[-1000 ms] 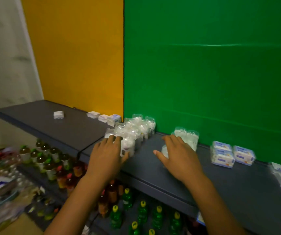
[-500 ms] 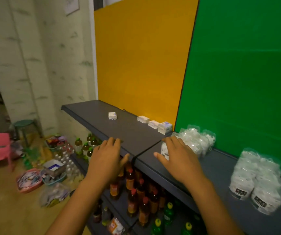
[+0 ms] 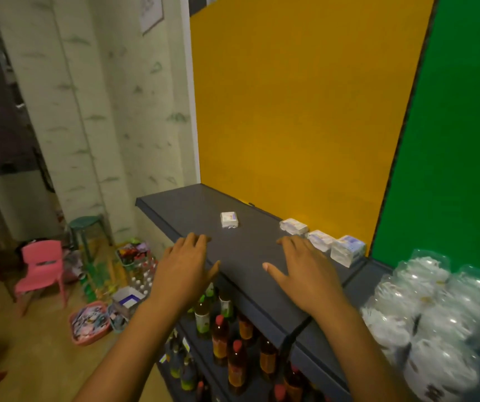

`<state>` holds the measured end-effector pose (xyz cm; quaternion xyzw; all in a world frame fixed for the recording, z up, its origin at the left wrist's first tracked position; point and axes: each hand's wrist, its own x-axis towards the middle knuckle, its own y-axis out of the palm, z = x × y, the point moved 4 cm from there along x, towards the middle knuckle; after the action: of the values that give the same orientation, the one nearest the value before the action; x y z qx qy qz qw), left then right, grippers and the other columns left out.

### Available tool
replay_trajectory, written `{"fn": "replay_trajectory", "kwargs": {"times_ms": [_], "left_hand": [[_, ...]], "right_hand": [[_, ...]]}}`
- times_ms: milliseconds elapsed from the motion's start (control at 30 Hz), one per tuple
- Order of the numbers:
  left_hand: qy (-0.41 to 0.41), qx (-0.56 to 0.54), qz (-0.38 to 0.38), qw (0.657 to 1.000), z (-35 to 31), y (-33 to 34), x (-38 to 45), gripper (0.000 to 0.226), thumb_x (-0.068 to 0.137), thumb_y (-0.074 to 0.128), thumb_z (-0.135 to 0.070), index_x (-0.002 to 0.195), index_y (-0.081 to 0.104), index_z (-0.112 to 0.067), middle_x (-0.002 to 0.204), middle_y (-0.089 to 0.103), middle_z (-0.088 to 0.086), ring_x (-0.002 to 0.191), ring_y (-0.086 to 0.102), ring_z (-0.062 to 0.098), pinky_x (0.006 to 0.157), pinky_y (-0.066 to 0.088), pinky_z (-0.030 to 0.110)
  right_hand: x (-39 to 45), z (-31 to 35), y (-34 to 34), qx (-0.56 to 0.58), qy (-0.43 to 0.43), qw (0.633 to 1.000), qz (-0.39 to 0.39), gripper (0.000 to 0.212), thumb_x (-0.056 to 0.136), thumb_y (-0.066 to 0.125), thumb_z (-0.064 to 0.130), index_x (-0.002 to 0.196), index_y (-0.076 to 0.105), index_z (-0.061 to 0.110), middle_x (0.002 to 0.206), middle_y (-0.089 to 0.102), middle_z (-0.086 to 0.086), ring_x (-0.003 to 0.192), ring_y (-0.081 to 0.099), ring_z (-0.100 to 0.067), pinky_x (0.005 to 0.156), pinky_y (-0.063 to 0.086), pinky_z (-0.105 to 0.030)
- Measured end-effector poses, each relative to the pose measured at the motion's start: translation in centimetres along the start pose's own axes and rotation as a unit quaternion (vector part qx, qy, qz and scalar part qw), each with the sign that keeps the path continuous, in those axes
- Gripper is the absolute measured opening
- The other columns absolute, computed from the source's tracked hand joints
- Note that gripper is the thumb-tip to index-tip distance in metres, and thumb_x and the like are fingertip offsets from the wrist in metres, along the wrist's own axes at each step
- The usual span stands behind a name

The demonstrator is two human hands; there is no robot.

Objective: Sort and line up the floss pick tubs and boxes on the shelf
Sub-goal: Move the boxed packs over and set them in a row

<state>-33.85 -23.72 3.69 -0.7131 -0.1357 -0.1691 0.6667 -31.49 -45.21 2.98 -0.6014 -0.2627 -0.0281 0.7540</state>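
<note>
A: Floss pick tubs (image 3: 432,311) stand grouped at the right end of the shelf (image 3: 192,207), in front of the green panel. The boxes are further left: three boxes in a row (image 3: 321,242) along the yellow panel, and one lone box (image 3: 229,219) apart from them, near the middle of the shelf.

B: And the hands, in the head view?

A: Both are spread and hold nothing. The left hand (image 3: 185,268) is at the front edge of the shelf, and the right hand (image 3: 302,271) hovers over or lies flat on the shelf, just beside the row of boxes; I cannot tell if it touches.

B: What has changed from a second ago?

A: Then both hands were on the tubs, the left on the big group and the right on one tub next to it. Now the view has turned to the left, the tubs are well apart from both hands, and the boxes are in front.

B: What does this mean for the task?

A: I think the tubs are grouped enough for now, and the boxes are next. The lone box probably needs to join the row.
</note>
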Motion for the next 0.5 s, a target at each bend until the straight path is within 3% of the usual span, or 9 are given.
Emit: {"fn": "replay_trajectory", "kwargs": {"times_ms": [267,500], "left_hand": [[0.012,0.022,0.020,0.999,3.5,4.1,6.8,0.059,0.094,0.042,-0.055,0.143,0.032,-0.023,0.140,0.042,0.002,0.127,0.043,0.023,0.102,0.039,0.039],[0.041,-0.007,0.020,0.999,5.7,8.1,11.9,0.053,0.094,0.045,-0.051,0.138,0.038,-0.022,0.136,0.046,0.003,0.122,0.047,0.024,0.096,0.042,0.038]], "right_hand": [[6.1,0.0,4.5,-0.024,0.022,0.999,0.008,0.055,0.095,0.040,0.059,0.135,0.040,0.021,0.132,0.047,-0.001,0.121,0.045,-0.020,0.093,0.043,-0.033],[9.6,0.0,7.5,-0.025,0.058,0.997,0.036,0.056,0.095,0.037,0.060,0.138,0.036,0.023,0.137,0.045,0.002,0.124,0.043,-0.018,0.097,0.040,-0.032]]}}
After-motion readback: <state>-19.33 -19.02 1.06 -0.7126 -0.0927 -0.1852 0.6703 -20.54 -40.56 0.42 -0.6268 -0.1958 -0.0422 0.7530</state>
